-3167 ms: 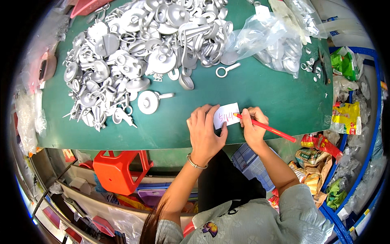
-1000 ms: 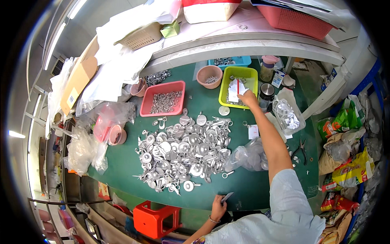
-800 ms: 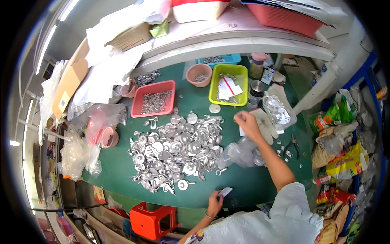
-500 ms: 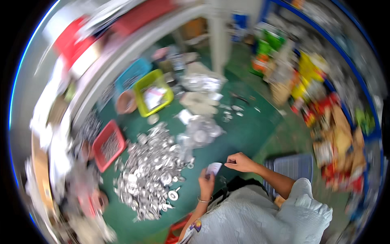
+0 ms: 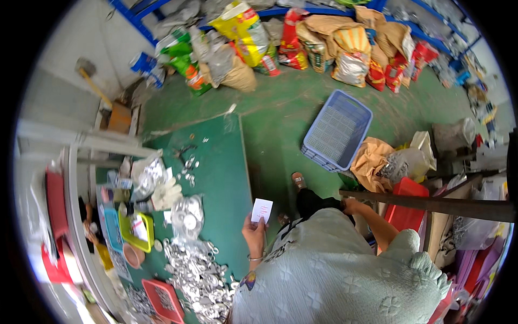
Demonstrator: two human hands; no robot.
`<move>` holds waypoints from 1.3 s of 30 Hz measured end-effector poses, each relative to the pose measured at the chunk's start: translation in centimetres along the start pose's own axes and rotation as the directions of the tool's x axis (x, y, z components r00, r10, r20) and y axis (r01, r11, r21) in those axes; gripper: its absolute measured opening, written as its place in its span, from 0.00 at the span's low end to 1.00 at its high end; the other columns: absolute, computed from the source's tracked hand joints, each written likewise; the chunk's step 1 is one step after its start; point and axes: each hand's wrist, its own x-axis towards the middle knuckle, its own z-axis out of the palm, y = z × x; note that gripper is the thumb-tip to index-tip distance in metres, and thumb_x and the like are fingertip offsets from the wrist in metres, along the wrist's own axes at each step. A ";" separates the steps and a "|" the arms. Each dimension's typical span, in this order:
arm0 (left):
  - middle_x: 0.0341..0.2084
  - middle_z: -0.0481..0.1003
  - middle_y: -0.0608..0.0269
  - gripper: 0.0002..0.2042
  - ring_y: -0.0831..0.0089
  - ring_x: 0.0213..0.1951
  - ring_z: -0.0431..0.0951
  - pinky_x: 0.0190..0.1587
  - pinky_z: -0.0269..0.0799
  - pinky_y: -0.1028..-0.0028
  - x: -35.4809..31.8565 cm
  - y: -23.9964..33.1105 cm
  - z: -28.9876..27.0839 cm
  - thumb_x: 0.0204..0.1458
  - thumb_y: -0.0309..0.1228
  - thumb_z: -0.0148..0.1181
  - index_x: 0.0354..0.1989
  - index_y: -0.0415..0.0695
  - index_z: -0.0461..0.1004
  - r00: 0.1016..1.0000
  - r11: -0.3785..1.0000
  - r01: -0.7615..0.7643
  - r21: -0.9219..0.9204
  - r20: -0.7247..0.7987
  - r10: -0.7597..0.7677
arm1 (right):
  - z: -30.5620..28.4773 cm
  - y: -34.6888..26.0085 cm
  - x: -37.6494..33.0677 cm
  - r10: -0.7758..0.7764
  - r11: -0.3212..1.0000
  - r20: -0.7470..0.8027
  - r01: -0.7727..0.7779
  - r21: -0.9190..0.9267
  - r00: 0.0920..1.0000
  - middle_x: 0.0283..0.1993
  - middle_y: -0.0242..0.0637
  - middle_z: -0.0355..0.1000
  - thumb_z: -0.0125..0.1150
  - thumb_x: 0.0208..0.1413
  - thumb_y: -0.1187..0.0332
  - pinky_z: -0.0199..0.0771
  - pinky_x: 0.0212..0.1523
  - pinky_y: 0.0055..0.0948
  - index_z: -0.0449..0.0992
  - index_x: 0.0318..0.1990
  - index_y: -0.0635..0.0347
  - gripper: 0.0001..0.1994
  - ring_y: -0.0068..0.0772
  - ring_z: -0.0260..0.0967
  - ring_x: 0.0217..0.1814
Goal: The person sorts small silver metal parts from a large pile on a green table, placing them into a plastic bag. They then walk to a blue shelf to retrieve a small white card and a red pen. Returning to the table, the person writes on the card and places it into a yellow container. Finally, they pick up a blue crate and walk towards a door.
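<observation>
My left hand is closed around the lower edge of a small white paper card with reddish print, held upright beside the table edge. My right hand is at my right side against the dark trousers, near the end of a dark beam. Its fingers look curled, and whatever they may hold is hidden. Closest to my left hand on the green table are a heap of shiny metal parts and a clear plastic bag of similar pieces.
On the table stand a lime-green basket, a blue basket and a red basket. A blue-grey crate rests on the floor. Filled sacks line the far shelf. A dark beam crosses at right. Another person's hands show far left.
My view and body have turned right, away from the table. The card stays in my left hand. My right hand has gone from near the card to my right side.
</observation>
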 end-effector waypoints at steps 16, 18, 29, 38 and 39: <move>0.48 0.65 0.46 0.29 0.65 0.41 0.72 0.39 0.71 0.73 24.2 8.9 25.1 0.48 0.27 0.54 0.59 0.36 0.51 0.693 0.818 -0.450 0.359 0.718 0.067 | -9.1 4.9 5.2 0.181 0.963 -0.387 -0.084 0.255 0.904 0.32 0.50 0.71 0.48 0.46 0.68 0.70 0.35 0.44 0.72 0.33 0.58 0.08 0.49 0.70 0.37; 0.52 0.57 0.42 0.37 0.57 0.47 0.69 0.43 0.69 0.67 26.6 10.3 28.8 0.45 0.32 0.59 0.60 0.34 0.46 0.655 0.669 -0.568 0.480 0.756 0.014 | -10.0 5.0 6.6 0.271 0.923 -0.419 -0.111 0.368 0.867 0.31 0.51 0.70 0.47 0.47 0.68 0.69 0.35 0.45 0.72 0.31 0.60 0.08 0.51 0.70 0.37; 0.49 0.59 0.32 0.47 0.52 0.51 0.64 0.49 0.65 0.66 58.7 16.8 48.2 0.39 0.40 0.65 0.60 0.31 0.38 0.459 0.254 -0.803 0.539 0.832 -0.313 | -30.3 0.6 15.9 0.616 0.706 -0.322 -0.324 0.630 0.719 0.35 0.51 0.72 0.47 0.50 0.60 0.70 0.38 0.45 0.75 0.33 0.63 0.15 0.52 0.70 0.39; 0.48 0.60 0.34 0.46 0.53 0.49 0.66 0.48 0.66 0.67 75.0 25.0 60.5 0.40 0.38 0.64 0.60 0.31 0.39 0.377 0.226 -0.800 0.556 0.759 -0.531 | -46.9 -4.1 20.5 0.713 0.576 -0.302 -0.282 0.768 0.633 0.29 0.45 0.72 0.53 0.48 0.54 0.70 0.32 0.44 0.74 0.33 0.54 0.14 0.49 0.70 0.33; 0.48 0.60 0.34 0.45 0.53 0.49 0.66 0.48 0.66 0.67 75.7 25.4 61.5 0.40 0.37 0.64 0.60 0.31 0.39 0.374 0.218 -0.798 0.562 0.745 -0.552 | -47.0 -4.6 21.3 0.742 0.535 -0.288 -0.275 0.799 0.605 0.28 0.45 0.72 0.54 0.47 0.53 0.69 0.31 0.44 0.74 0.32 0.53 0.15 0.48 0.70 0.33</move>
